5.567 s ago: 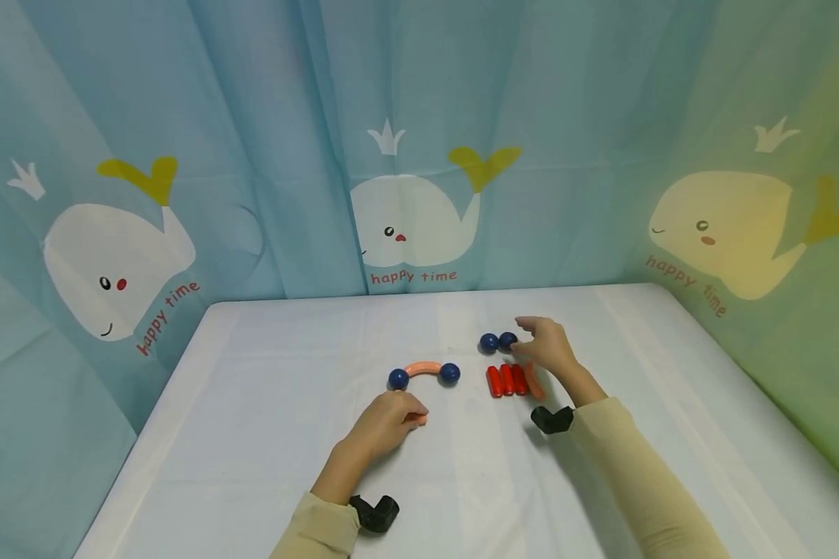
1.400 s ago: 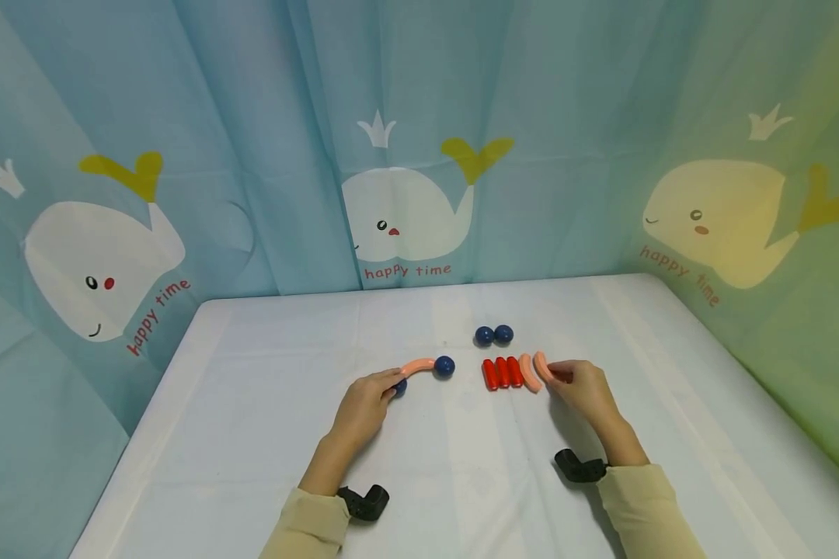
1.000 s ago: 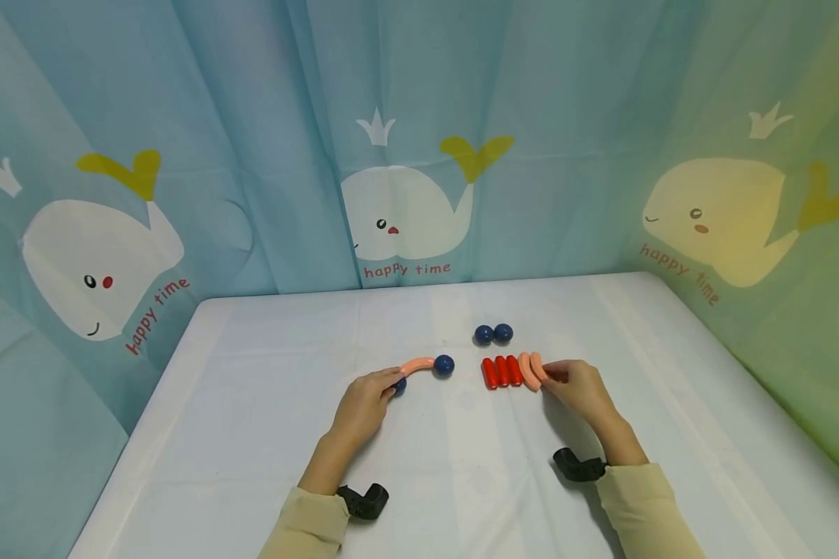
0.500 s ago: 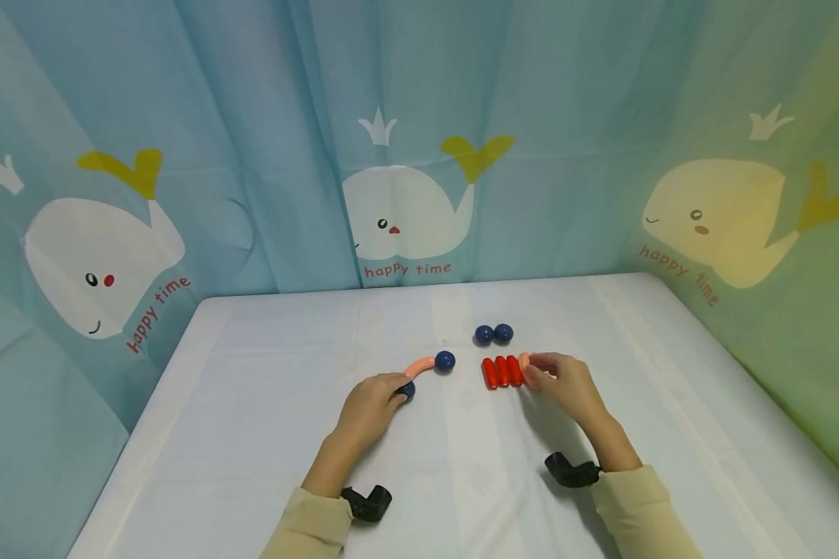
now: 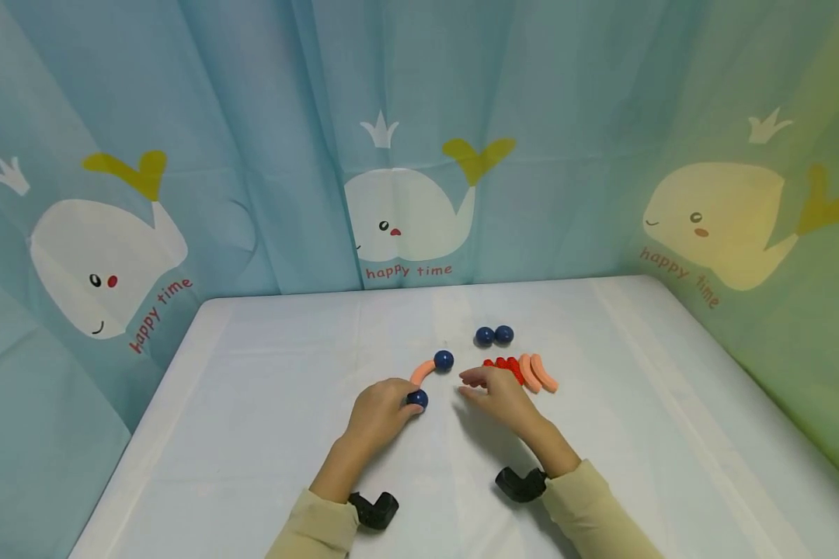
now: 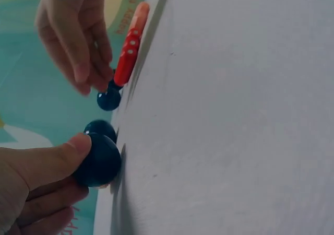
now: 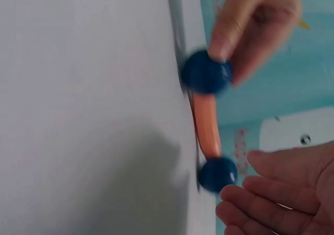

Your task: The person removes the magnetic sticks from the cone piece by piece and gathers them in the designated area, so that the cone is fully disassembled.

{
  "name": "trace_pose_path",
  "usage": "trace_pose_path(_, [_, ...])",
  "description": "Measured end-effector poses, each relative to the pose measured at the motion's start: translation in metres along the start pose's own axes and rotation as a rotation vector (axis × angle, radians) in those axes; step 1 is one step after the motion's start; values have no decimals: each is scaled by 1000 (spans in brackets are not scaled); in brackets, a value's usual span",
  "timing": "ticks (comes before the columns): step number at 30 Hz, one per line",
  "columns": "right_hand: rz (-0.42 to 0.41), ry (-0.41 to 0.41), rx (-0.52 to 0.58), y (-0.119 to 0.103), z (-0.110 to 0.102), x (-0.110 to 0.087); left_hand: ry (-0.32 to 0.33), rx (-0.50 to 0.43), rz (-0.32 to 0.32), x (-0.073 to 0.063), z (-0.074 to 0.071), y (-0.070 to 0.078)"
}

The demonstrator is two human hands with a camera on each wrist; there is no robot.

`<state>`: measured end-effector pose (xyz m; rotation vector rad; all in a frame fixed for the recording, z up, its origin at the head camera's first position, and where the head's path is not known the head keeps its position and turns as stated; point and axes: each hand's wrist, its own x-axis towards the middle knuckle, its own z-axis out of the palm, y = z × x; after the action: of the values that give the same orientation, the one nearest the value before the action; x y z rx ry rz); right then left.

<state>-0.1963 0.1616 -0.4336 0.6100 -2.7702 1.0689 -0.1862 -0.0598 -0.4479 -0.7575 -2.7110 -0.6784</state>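
My left hand (image 5: 380,415) pinches a dark blue ball (image 6: 99,162) between thumb and fingers, close over the white table. A curved orange rod (image 5: 422,373) runs from that ball to a second blue ball (image 5: 443,360) farther back. In the right wrist view the orange rod (image 7: 207,125) spans the two balls, apparently magnetic toy pieces. My right hand (image 5: 502,400) holds nothing; its thumb and fingers are spread just right of the far ball. In the right wrist view its fingertips are right by that lower ball (image 7: 218,174).
Three red rods (image 5: 516,371), partly hidden behind my right hand, lie side by side. Two curved orange rods (image 5: 545,373) lie to their right. Behind them sit two loose blue balls (image 5: 485,336). A whale-print curtain (image 5: 405,93) hangs around the table (image 5: 266,357).
My right hand pushed the outer orange rod against its neighbour, let go, and moved left over the red rods. My left hand swung the near ball rightward and closer, turning the linked piece.
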Motion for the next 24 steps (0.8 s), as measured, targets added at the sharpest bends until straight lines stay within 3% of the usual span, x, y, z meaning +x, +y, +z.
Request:
trace_pose_path(7, [16, -90, 38, -13, 19, 3, 26, -7, 33, 1, 6, 2])
trace_pose_path(13, [15, -151, 46, -19, 28, 2, 8, -55, 29, 0, 5, 2])
trace_pose_path(24, [-58, -84, 43, -21, 39, 2, -33, -138, 60, 2, -1, -2])
